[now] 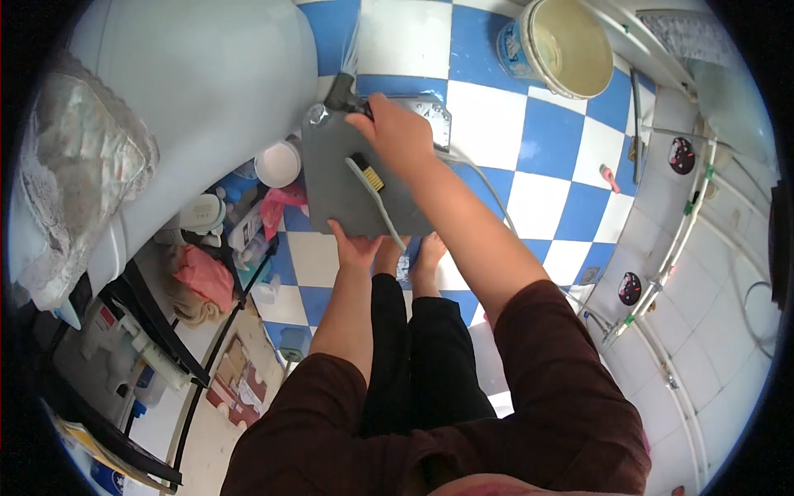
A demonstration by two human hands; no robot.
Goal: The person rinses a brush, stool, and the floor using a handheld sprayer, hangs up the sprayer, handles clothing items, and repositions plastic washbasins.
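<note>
My right hand [401,132] is closed around a black spray nozzle [339,94] above the far edge of a grey flat panel [335,178]. A thin stream of water [352,45] shoots from the nozzle toward the tiles beyond. With my left hand [354,246] I grip the panel's near edge, thumb on top and fingers hidden underneath. Lying on the panel is a scrubbing brush [370,183] with a long grey handle and yellow and black bristles. A shiny, droplet-covered plate [437,121] shows past the panel, partly behind my right hand. A grey hose [488,183] runs off to the right.
The floor is blue and white tile [550,132]. A bucket [571,50] stands at the far right, with a pink item [609,178] nearer the wall pipes [691,207]. At left are a large white appliance [198,74], a white tub [278,164] and a cluttered rack [165,331].
</note>
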